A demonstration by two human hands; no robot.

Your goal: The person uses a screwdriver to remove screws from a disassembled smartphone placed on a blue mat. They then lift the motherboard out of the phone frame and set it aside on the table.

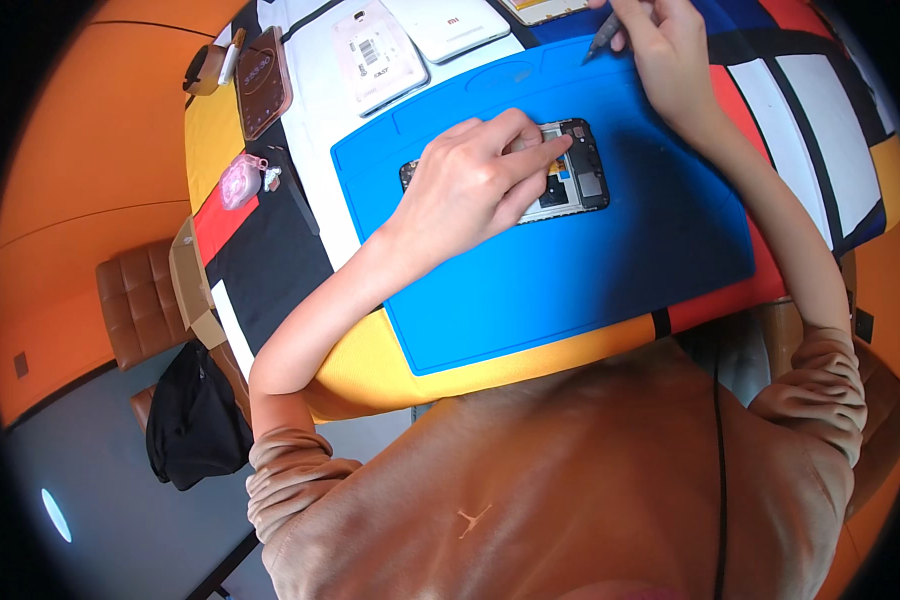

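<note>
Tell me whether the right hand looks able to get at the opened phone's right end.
Likely yes: bare mat shows between the tool in the right hand and the phone's right end, while the left hand covers mainly its middle.

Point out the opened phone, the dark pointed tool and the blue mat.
Opened phone point(587, 165): head view, on its uncovered black right-hand end.
Dark pointed tool point(602, 40): head view, on its dark shaft.
Blue mat point(470, 310): head view, on a bare part of its surface.
</note>
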